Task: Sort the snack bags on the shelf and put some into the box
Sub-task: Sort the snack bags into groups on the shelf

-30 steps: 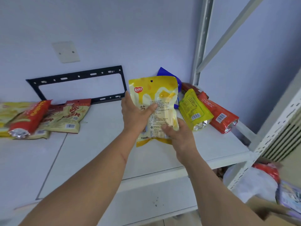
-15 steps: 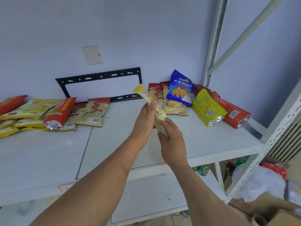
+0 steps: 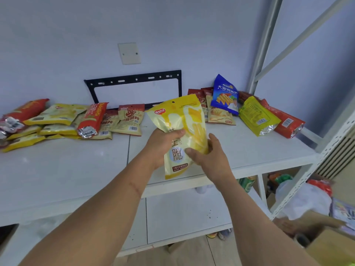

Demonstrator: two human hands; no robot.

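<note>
A yellow snack bag (image 3: 184, 120) is held upright above the white shelf (image 3: 63, 169), its front side facing me. My left hand (image 3: 163, 144) grips its left edge, thumb across the front. My right hand (image 3: 209, 156) holds its lower right side, thumb on the front. On the shelf's left lies a heap of yellow and red snack bags (image 3: 63, 121). At the back right lie a blue chip bag (image 3: 224, 95), a yellow-green bag (image 3: 255, 116) and a red bag (image 3: 284, 121). A cardboard box (image 3: 330, 246) shows at the bottom right.
A black metal frame (image 3: 134, 81) leans against the wall behind the shelf. The shelf's white upright post (image 3: 265, 43) rises at the right. A white plastic bag (image 3: 303, 200) and other packets lie on the floor beside the box. A lower shelf (image 3: 182, 212) runs below.
The yellow bag has been turned round from its printed back, through edge-on, to its front. The view has shifted left, showing more of the left heap.
</note>
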